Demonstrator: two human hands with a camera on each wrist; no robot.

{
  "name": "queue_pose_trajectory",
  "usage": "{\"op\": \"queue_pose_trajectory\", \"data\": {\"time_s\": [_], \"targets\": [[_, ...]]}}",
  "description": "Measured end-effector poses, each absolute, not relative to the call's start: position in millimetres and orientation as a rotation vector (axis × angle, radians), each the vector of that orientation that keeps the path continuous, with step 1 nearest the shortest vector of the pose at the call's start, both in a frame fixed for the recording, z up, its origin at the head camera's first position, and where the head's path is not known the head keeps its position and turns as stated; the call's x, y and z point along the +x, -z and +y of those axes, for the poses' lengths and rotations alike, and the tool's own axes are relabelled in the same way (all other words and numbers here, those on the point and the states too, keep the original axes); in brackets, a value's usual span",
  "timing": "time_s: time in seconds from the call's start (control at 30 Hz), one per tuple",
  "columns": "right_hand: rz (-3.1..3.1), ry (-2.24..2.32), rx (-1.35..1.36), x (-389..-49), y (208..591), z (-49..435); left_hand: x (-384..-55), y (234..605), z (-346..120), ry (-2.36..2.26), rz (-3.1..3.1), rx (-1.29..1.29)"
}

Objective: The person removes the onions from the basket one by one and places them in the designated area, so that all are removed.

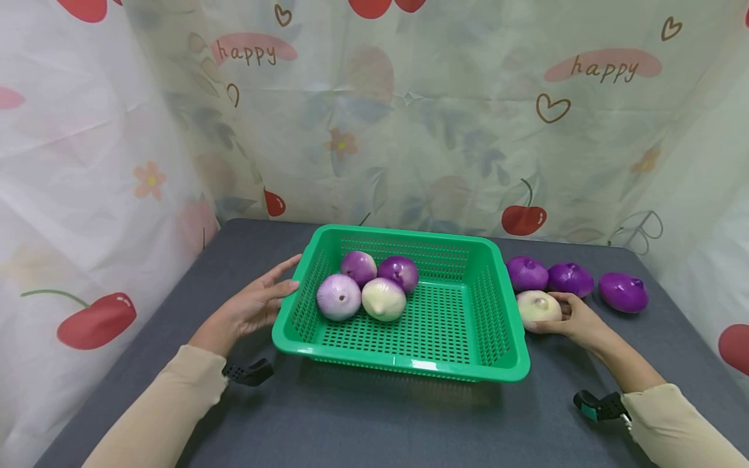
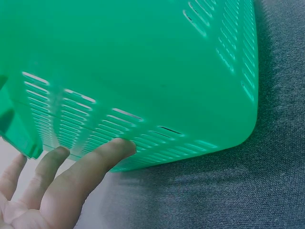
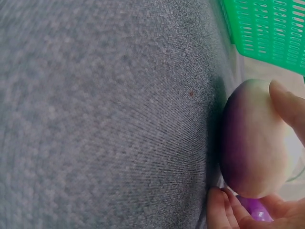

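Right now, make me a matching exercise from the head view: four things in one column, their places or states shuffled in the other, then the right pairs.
Column one:
1. Left hand
2. Right hand
3. Green basket
4. Rightmost purple onion

Column two:
A. Contains four onions
B. Lies on the grey table, farther right than the right hand
C. Is at the basket's left side
D. Grips a pale onion outside the basket

Right pairs: 1-C, 2-D, 3-A, 4-B
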State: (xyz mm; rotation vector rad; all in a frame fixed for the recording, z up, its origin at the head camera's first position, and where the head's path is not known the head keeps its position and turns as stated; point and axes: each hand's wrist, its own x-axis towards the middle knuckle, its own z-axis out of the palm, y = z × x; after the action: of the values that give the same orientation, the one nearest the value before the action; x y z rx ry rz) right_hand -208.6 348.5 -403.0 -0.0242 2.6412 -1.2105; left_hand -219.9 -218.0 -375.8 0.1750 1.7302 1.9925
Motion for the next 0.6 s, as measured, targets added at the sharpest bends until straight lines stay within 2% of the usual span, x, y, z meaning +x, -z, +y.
{"op": "queue_pose_trajectory", "data": {"time_s": [0.6], "targets": [[2.649, 1.220, -0.069, -206.6, 400.5, 346.7, -219.4, 375.2, -217.9, -1.995, 1.720, 0.185]]}}
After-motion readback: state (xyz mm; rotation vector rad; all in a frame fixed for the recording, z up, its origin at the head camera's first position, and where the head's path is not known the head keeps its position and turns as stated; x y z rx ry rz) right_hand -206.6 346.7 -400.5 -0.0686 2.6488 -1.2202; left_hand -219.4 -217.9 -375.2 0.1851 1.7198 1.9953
